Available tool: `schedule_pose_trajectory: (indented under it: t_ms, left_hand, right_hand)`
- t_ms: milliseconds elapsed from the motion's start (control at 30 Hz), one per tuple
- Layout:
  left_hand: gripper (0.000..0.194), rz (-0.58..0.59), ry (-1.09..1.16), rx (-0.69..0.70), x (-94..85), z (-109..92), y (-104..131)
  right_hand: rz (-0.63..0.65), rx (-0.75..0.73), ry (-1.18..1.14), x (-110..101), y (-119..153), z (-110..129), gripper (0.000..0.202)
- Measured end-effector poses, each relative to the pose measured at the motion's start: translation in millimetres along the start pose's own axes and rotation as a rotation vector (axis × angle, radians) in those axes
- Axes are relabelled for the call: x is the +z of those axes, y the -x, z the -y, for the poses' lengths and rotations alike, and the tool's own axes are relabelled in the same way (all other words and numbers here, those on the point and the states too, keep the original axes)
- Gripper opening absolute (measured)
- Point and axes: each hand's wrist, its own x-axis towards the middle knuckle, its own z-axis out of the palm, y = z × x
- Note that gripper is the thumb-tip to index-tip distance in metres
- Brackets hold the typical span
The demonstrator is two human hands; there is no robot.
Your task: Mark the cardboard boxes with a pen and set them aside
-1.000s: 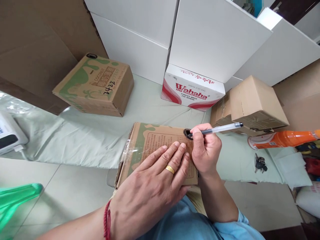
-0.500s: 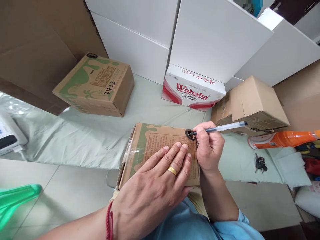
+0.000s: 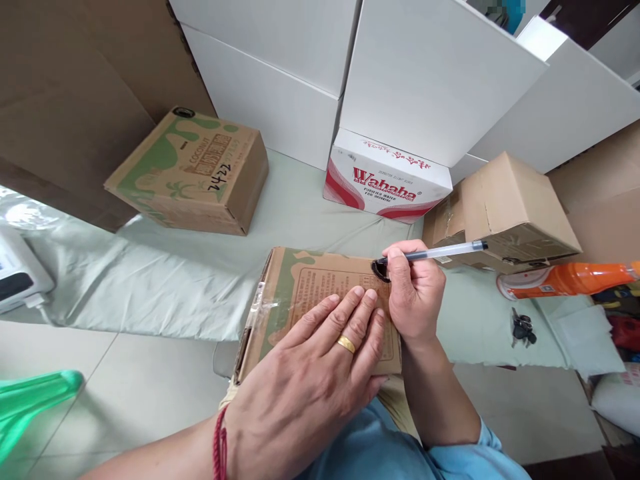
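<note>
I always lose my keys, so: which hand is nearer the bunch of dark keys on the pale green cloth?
The right hand: it grips a clear plastic pen, left of the keys. The left hand lies flat on the brown, green-patterned cardboard box, farther away.

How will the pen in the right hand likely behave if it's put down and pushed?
The pen looks stiff: its barrel juts straight out from the right hand without sagging. It is probably light, being slim with a translucent, plastic-looking barrel. That barrel also looks rounded, so a sideways push might set it rolling.
</note>
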Motion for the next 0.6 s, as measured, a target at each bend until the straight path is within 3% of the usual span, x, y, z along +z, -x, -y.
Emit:
schedule_pose_trajectory:
  t_ms: [367, 600]
  left_hand:
    - [0.051, -0.011, -0.004, -0.002, 0.9, 0.2, 0.9]
    - [0.052, -0.020, -0.007, 0.001, 1.6, 0.4, 0.5]
  right_hand:
    - [-0.190, 0.076, 0.068, 3.5, 6.6, -3.2, 0.025]
    - [-0.095, 0.013, 0.009, 2.6, 5.9, -2.7, 0.027]
